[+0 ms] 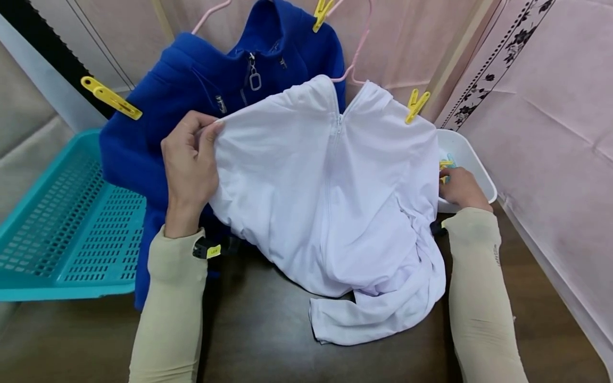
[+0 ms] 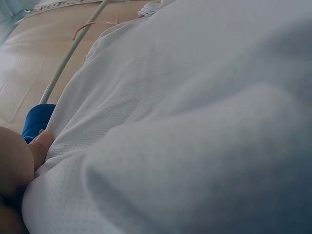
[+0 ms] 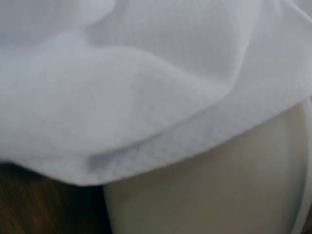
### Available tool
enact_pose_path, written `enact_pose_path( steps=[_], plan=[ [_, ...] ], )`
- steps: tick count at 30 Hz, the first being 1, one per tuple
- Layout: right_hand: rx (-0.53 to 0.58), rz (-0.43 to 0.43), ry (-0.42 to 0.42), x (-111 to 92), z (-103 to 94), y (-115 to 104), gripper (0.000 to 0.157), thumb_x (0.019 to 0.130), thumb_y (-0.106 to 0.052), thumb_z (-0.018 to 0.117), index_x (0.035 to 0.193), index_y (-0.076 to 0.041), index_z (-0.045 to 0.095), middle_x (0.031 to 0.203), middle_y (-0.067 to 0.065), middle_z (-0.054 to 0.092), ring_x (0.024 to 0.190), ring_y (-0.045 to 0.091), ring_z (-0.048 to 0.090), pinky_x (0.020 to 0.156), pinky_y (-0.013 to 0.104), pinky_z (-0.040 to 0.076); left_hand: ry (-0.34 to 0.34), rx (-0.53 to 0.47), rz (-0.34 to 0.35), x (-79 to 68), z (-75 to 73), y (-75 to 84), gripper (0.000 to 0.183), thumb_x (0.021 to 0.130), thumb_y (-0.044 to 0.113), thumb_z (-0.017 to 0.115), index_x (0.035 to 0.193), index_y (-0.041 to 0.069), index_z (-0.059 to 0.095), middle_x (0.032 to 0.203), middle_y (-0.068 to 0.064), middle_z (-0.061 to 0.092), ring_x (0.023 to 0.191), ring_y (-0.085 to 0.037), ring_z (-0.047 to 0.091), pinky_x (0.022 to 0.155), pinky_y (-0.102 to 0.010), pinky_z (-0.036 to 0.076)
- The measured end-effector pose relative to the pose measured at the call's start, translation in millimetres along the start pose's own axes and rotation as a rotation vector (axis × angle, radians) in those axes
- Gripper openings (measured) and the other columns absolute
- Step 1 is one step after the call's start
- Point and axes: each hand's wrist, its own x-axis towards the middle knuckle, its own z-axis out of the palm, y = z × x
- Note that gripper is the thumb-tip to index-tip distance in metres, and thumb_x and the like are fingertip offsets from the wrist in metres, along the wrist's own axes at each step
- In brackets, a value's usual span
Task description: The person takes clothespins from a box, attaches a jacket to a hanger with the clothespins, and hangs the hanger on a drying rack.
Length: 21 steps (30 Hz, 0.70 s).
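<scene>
A white zip-up jacket (image 1: 297,175) hangs from a pink hanger (image 1: 359,50), and a yellow clothespin (image 1: 415,106) clips its shoulder on the right. Between thumb and fingers, my left hand (image 1: 190,165) pinches the jacket's left-side shoulder edge; the left wrist view shows the thumb (image 2: 41,146) against the fabric. My right hand (image 1: 462,187) reaches into a white bin (image 1: 471,154), its fingers among yellow and blue clothespins (image 1: 446,164). Whether those fingers grip one is unclear. White fabric (image 3: 146,97) covers most of the right wrist view, hiding that hand.
Behind hangs a blue zip jacket (image 1: 139,154) with yellow clothespins at both shoulders, one being the left clothespin (image 1: 111,98). A turquoise basket (image 1: 62,234) stands at the left. The white jacket's sleeve (image 1: 373,322) lies on the dark wooden table (image 1: 268,330).
</scene>
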Motion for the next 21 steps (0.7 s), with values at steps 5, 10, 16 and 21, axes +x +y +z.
enact_pose_path(
  steps=[5,10,16,21],
  plan=[
    [0.022,0.061,-0.010,-3,-1.7,0,0.040,0.092,-0.021,0.054,0.125,0.002,0.053,0.116,0.031,0.054,0.091,0.039,0.051,0.069,0.044,0.046,-0.010,-0.032,0.006,0.0,1.1,0.2,0.035,0.096,0.034,0.056,0.096,0.001,0.067,0.091,-0.011,0.071,0.072,-0.003,0.056,0.064,-0.018,0.039],
    [0.042,0.110,-0.021,-4,-2.3,-1,0.044,0.092,-0.021,0.055,0.130,0.002,0.053,0.120,0.031,0.055,0.092,0.039,0.053,0.069,0.043,0.047,-0.020,-0.084,0.015,-0.3,5.7,1.3,0.031,0.096,0.031,0.058,0.094,0.002,0.067,0.089,-0.009,0.071,0.072,-0.003,0.057,0.065,-0.018,0.041],
    [0.091,0.156,0.073,-6,0.3,-1,0.035,0.089,-0.019,0.057,0.118,0.001,0.061,0.102,0.024,0.060,0.079,0.033,0.052,0.058,0.036,0.043,-0.029,-0.117,0.025,-2.0,11.1,2.1,0.030,0.095,0.031,0.059,0.094,0.002,0.067,0.087,-0.008,0.071,0.070,-0.004,0.058,0.064,-0.018,0.042],
    [0.153,0.125,0.280,-8,1.2,1,0.021,0.083,-0.008,0.060,0.100,0.002,0.068,0.081,0.017,0.062,0.075,0.030,0.051,0.059,0.034,0.040,-0.045,-0.140,0.032,-3.4,14.2,2.6,0.030,0.095,0.029,0.059,0.093,0.001,0.067,0.086,-0.009,0.070,0.069,-0.005,0.057,0.063,-0.019,0.041]
  ],
)
